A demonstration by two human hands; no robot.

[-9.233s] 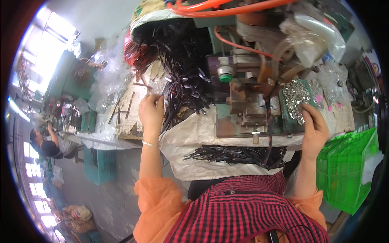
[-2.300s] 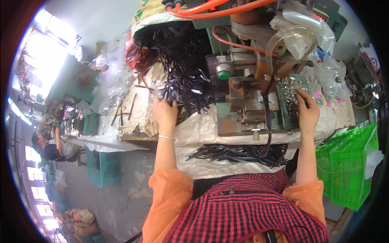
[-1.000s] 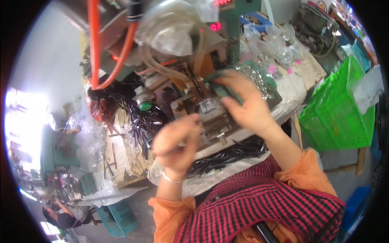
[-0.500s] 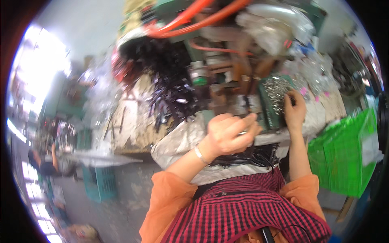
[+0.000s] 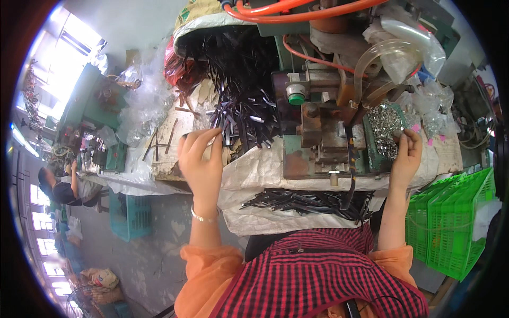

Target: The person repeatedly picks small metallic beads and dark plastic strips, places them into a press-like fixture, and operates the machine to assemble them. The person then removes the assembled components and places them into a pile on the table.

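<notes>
Leftward from the machine (image 5: 328, 135) my left hand (image 5: 201, 159) had swung, beside the black strips (image 5: 246, 114); whether its fingers grasped one, I couldn't tell. My right hand (image 5: 405, 159) had its fingers drawn together by the metal bits (image 5: 385, 127), any catch hidden. Print on the sack (image 5: 103, 278) was too small to read. White sheet (image 5: 254, 169) crossed the bench's (image 5: 449, 151) front edge, with open room between left hand and machine.
</notes>
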